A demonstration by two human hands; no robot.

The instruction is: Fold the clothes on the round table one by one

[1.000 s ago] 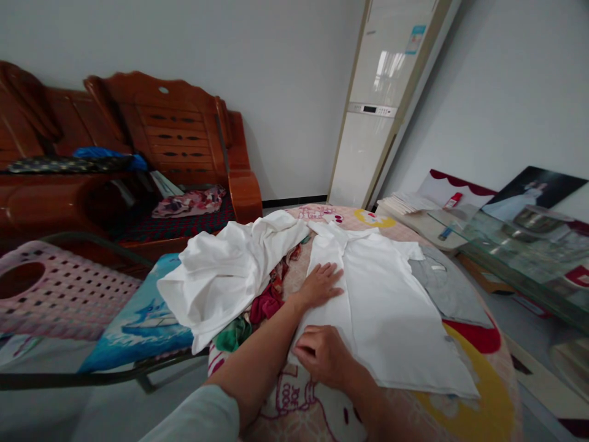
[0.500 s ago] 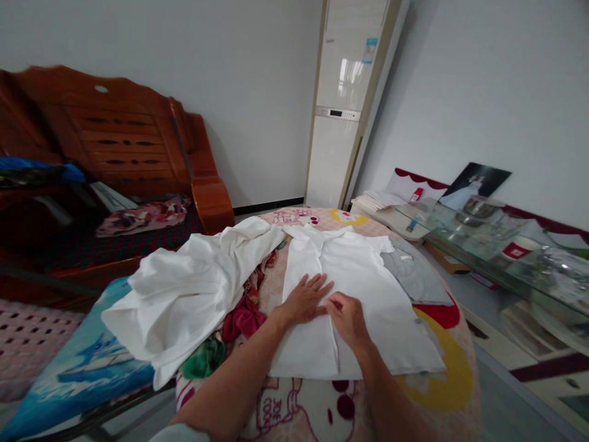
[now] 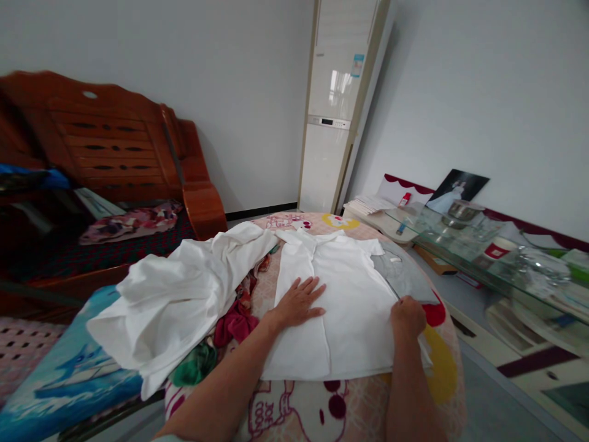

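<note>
A white short-sleeved shirt [image 3: 350, 294] lies spread on the round table, its collar toward the far side. My left hand [image 3: 300, 302] rests flat on the shirt's left half, fingers spread. At the shirt's right side edge, my right hand [image 3: 408, 316] is closed, pinching the fabric there. Partly under the shirt on the right lies a grey garment [image 3: 405, 276]. A heap of white cloth [image 3: 179, 294] sits to the left of the shirt, with a dark red cloth [image 3: 235, 322] and a green cloth [image 3: 196, 366] beside it.
A patterned tablecloth [image 3: 299, 414] covers the table. On the right stands a glass-topped stand [image 3: 464, 258] with a paper cup [image 3: 499, 248] and a metal bowl [image 3: 464, 212]. A wooden sofa [image 3: 110, 147] is at left; a tall air conditioner [image 3: 326, 141] stands in the corner.
My right hand has moved from the shirt's middle, beside my left hand, to its right edge and gripped it. That edge is drawn inward. My left hand stays flat, and the view has shifted slightly.
</note>
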